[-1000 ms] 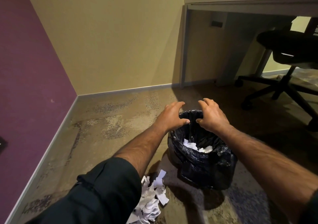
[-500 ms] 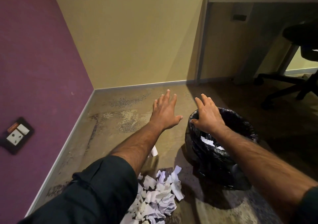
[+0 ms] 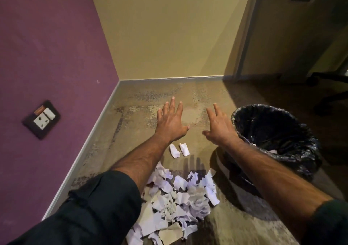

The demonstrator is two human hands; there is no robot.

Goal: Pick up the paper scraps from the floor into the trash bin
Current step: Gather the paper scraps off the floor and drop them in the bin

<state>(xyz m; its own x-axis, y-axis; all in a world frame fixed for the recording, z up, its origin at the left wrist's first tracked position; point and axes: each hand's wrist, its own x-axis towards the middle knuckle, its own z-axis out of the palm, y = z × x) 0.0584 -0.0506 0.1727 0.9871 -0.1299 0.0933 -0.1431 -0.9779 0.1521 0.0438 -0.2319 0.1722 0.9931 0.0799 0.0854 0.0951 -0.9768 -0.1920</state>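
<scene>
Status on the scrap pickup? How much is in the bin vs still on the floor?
Done: a few white scraps lie inside the trash bin. In hand: nothing; the left hand and right hand are both open and empty above the floor. Left: most of it, meaning the big pile of paper scraps and two loose scraps beyond it.

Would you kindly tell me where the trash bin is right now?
In the head view, the trash bin stands on the floor at the right, just beyond the right hand and right of the paper scraps.

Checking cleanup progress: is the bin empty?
Not empty: white scraps lie inside the black-lined bin; how full, cannot tell.
</scene>
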